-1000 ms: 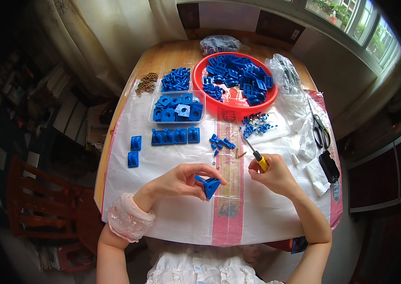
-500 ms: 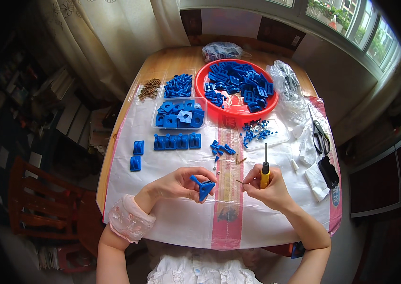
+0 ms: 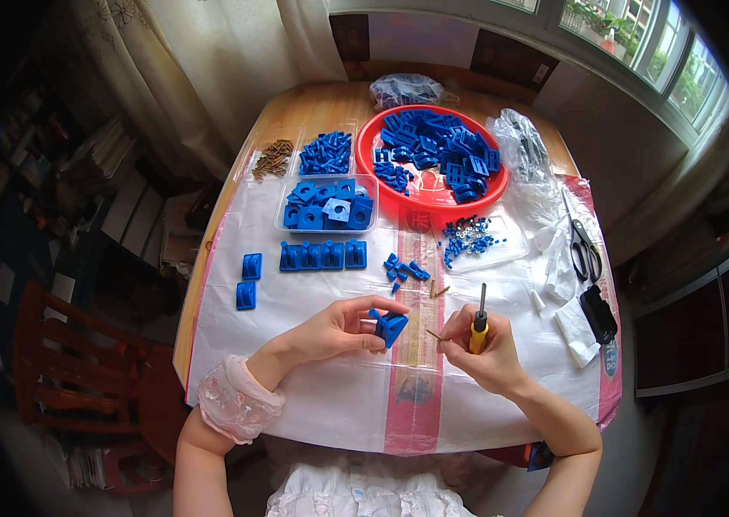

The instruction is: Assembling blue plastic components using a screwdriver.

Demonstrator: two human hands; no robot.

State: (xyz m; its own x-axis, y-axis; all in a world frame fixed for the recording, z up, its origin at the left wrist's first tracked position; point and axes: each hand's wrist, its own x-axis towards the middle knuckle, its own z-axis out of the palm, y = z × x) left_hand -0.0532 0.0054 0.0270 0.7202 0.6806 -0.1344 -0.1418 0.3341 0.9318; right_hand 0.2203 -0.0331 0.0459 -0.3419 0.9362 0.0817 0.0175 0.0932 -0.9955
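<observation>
Two bare hands are ours to describe, both raised over the white woven plastic sheet on the table. Our left hand pinches a glossy, solid blue plastic wedge-shaped piece, thumb below and fingers curled over the top, with little gap beyond the piece's own thickness. We see the piece in the air, at the left edge of the sheet's pink printed stripe. It is tilted: a small stub sticks out at its upper left, the broad end lies away from us, and the outline narrows toward our body.

Our right hand is folded around a screwdriver with a yellow handle, dark collar and metal shaft; its long axis runs nearly straight away from us, tip toward the far side of the table. The same hand's thumb and forefinger meet on a thin bronze-coloured metal screw, which points left and slightly away, toward the blue piece but apart from it.

Beyond our hands lie small loose blue plastic parts and a row of blue plastic assemblies.
</observation>
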